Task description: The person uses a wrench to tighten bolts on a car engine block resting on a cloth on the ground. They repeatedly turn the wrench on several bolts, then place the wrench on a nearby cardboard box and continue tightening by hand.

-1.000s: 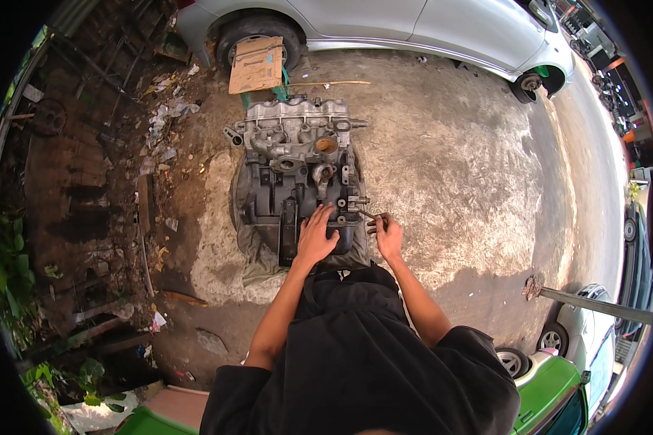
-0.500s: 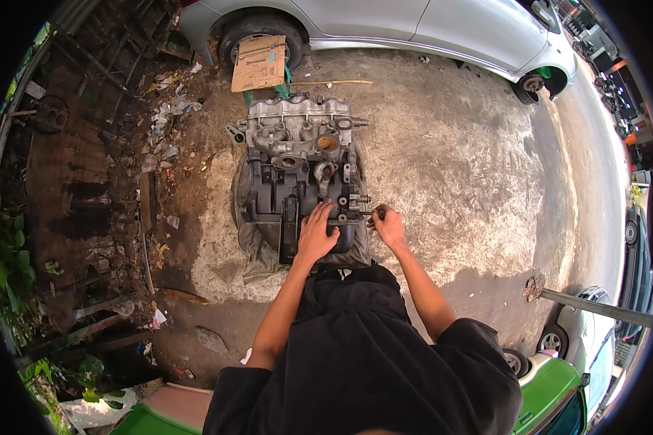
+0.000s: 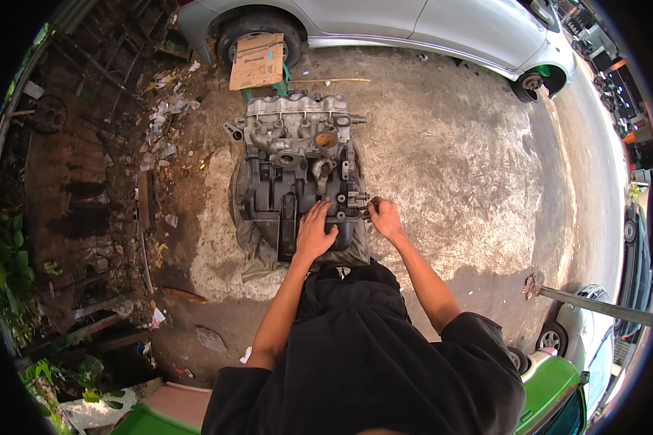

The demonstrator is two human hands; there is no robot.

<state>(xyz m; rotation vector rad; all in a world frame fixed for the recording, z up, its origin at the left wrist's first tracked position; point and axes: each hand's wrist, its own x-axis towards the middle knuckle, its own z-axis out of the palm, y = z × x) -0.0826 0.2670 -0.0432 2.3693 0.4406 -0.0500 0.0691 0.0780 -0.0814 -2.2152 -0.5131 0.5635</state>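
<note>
An engine (image 3: 267,188) with a silver top and dark lower block sits on a grey cloth (image 3: 257,264) on concrete. My left hand (image 3: 315,230) rests on the dark block's lower middle, fingers outstretched and apart. My right hand (image 3: 384,217) is at the engine's right side, fingers curled round a dark metal tool, probably a wrench, mostly hidden, beside a small metal bracket (image 3: 358,199).
A silver car (image 3: 428,25) stands beyond the engine, with cardboard (image 3: 257,69) on a green stool by its rear wheel. Debris (image 3: 167,116) and boards lie left. A metal bar (image 3: 588,301) and parked vehicles (image 3: 537,402) are to the lower right.
My right hand has moved slightly up toward the engine, turning the tool so less of it shows. My left hand has stayed on the block, shifted slightly upward in view.
</note>
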